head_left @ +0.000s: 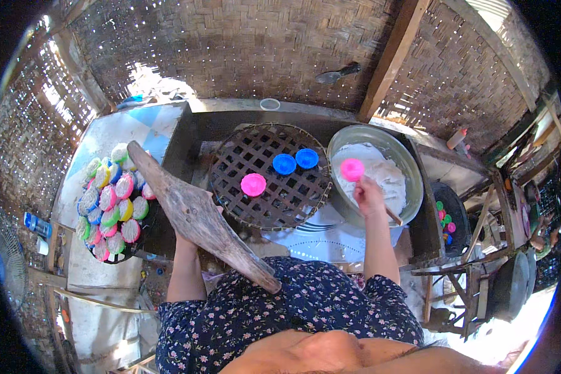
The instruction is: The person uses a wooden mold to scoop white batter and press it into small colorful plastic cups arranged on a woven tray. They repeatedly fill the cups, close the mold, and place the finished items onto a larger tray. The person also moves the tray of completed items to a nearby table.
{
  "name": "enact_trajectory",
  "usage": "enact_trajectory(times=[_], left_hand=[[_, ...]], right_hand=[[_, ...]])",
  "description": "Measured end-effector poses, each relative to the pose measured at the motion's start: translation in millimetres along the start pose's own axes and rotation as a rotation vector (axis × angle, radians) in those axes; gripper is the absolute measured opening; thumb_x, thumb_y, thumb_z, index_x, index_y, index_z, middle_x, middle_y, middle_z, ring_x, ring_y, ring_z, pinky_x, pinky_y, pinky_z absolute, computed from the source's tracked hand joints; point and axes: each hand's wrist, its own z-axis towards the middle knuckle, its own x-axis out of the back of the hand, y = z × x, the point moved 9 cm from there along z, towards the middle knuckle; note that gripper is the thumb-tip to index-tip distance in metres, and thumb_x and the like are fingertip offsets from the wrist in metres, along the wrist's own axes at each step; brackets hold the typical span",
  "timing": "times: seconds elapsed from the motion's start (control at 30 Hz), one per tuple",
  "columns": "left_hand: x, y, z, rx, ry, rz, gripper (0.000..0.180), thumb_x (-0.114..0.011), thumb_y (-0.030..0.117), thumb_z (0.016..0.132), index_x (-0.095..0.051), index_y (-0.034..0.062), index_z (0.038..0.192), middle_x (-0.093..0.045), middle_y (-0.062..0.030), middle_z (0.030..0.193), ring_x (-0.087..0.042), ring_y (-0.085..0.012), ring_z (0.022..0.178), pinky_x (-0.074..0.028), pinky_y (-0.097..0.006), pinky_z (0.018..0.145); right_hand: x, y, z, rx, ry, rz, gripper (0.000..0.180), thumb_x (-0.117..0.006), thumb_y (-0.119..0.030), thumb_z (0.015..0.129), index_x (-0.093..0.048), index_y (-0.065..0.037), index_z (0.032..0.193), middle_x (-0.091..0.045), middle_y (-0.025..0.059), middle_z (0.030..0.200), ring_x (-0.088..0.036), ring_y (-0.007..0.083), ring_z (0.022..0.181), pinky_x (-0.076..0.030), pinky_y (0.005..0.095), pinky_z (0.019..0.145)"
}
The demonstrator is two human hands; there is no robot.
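My right hand (369, 197) pinches a pink fluted cup mould (352, 169) over a wide metal basin (416, 156). White powder or meal (390, 180) fills part of the basin, and a wooden handle (393, 215) leans out of it near my wrist. A long, weathered piece of wood (199, 215) slants in front of my left side. My left hand (217, 207) is behind it, mostly hidden, with a bit of finger showing at its far edge; it seems to grip the wood from below. Another pink mould (253, 184) and two blue moulds (285, 164) sit on a round woven tray (270, 218).
Several colourful moulds filled with white stuff (109, 197) are piled at the left. A dark tub (458, 194) with small coloured moulds stands at the right. A blue bottle (38, 224) lies at the far left. Behind rises a woven bamboo wall (249, 50) with a wooden post (393, 59).
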Motion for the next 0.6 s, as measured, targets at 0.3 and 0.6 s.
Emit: enact_trajectory(times=[0.3, 0.6], left_hand=[[12, -12, -2, 0.021, -0.054, 0.0, 0.026, -0.065, 0.012, 0.077, -0.056, 0.0033, 0.099, -0.058, -0.0093, 0.09, -0.059, -0.0239, 0.082, -0.053, -0.04, 0.07], [-89, 75, -7, -0.719, -0.173, 1.08, 0.034, -0.073, 0.033, 0.062, -0.062, 0.007, 0.081, -0.062, -0.0119, 0.074, -0.061, -0.0316, 0.071, -0.049, -0.04, 0.065]], right_hand=[[-178, 46, -88, 0.946, -0.572, -1.59, 0.016, -0.061, -0.013, 0.076, -0.057, -0.007, 0.09, -0.059, 0.0134, 0.077, -0.06, 0.0305, 0.072, -0.049, 0.0407, 0.064], [-240, -56, -139, 0.964, -0.516, -1.275, 0.048, -0.065, -0.026, 0.077, -0.051, -0.007, 0.119, -0.06, 0.0135, 0.09, -0.058, 0.0286, 0.081, -0.048, 0.038, 0.074]])
